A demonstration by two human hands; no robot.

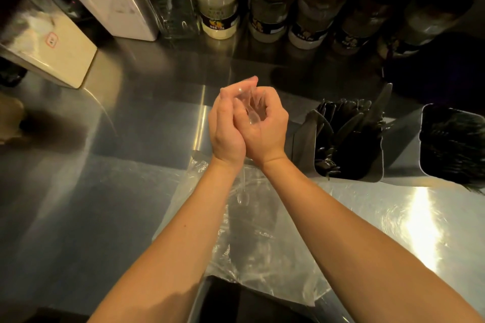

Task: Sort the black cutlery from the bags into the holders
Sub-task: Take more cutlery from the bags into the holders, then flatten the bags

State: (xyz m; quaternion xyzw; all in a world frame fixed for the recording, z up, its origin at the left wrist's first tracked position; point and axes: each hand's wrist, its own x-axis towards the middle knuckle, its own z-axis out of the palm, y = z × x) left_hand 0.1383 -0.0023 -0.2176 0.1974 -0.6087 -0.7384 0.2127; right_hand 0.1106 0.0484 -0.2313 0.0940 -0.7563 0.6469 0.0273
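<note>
At frame centre, left hand (226,131) and right hand (263,123) clasp a bunch of clear plastic spoons (252,105). Glossy black cutlery (346,128) fills the steel holder (304,149) at right.

Over a steel counter (131,139), the left hand (227,128) and right hand (265,126) cup together around clear spoons (252,110). A clear bag (252,244) lies below the wrists. 2 holders (349,139) of black cutlery (349,123) stand at right; jars (217,2) line the back.
</note>
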